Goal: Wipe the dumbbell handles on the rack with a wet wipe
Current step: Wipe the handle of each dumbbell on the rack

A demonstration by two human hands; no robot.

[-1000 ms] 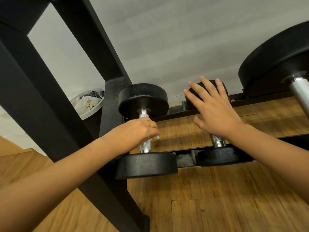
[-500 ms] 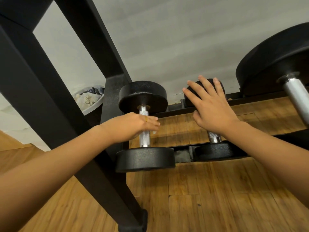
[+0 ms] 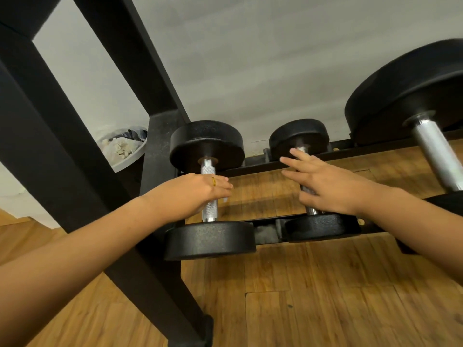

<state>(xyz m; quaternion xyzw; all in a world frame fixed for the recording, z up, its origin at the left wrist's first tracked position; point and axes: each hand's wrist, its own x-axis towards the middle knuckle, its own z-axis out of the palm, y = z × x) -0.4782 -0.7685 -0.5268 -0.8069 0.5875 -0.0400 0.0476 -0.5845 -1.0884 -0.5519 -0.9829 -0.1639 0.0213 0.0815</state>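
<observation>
Two bare forearms extend forward from the lower left and lower right. The left hand (image 3: 195,194), wearing a thin gold ring (image 3: 213,181), has its fingers curled round a knurled silver metal dumbbell handle (image 3: 209,212), back of the hand facing up. The right hand (image 3: 325,186) lies palm down over a second silver metal dumbbell handle (image 3: 312,211), fingers straight and spread, pointing up and left.

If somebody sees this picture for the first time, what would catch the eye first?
Two hands at the low shelf of the rack: the left hand grips the knurled handle of the left dumbbell, while the right hand lies with straight fingers over the middle dumbbell. At far right looms a much bigger dumbbell, and through the frame shows a bin of crumpled waste.
</observation>
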